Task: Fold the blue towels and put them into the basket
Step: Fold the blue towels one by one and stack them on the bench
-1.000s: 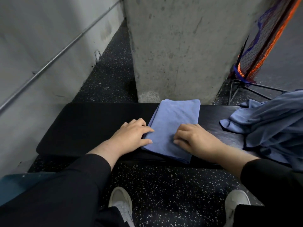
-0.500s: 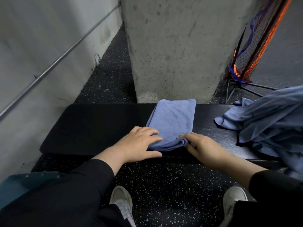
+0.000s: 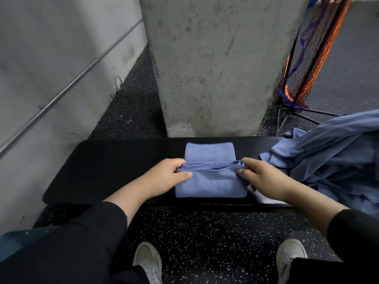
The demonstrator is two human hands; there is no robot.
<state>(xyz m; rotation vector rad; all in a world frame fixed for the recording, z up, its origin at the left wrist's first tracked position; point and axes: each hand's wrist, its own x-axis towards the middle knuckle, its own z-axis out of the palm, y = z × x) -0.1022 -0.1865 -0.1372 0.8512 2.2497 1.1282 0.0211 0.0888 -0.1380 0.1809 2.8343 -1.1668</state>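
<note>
both hands (image 3: 164, 177) pinching blue towel (image 3: 211, 185), unlabelled

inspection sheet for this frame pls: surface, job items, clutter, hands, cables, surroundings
Surface: black bench, flat.
Job's things: blue towel on the bench, mid-fold, near half doubled toward the far edge; heap of unfolded towels at the right end; basket not identifiable.
Clutter: white cloth under the right wrist.
Hands: left hand and right hand each pinch a fold corner.
Cables: nothing seen.
Surroundings: concrete pillar, wall rail, netted stand, speckled floor.
</note>
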